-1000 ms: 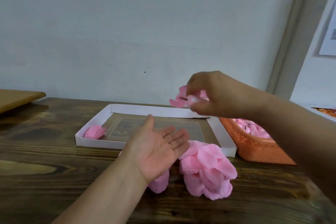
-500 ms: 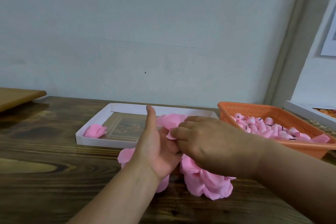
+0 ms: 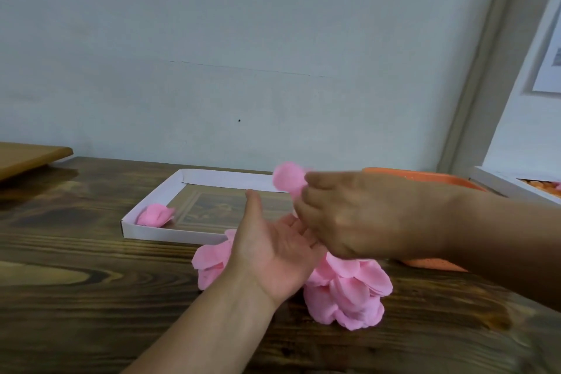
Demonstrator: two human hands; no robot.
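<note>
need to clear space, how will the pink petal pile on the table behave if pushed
The petal pile shows thin, loose, curled layers, so it would probably flop and scatter, not slide as one. Likely very light: the right hand holds a similar petal at its fingertips.

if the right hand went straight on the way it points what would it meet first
Probably the raised thumb of the left hand, beside the right hand and its pink petal; depth is unclear, so it might pass over the white tray.
</note>
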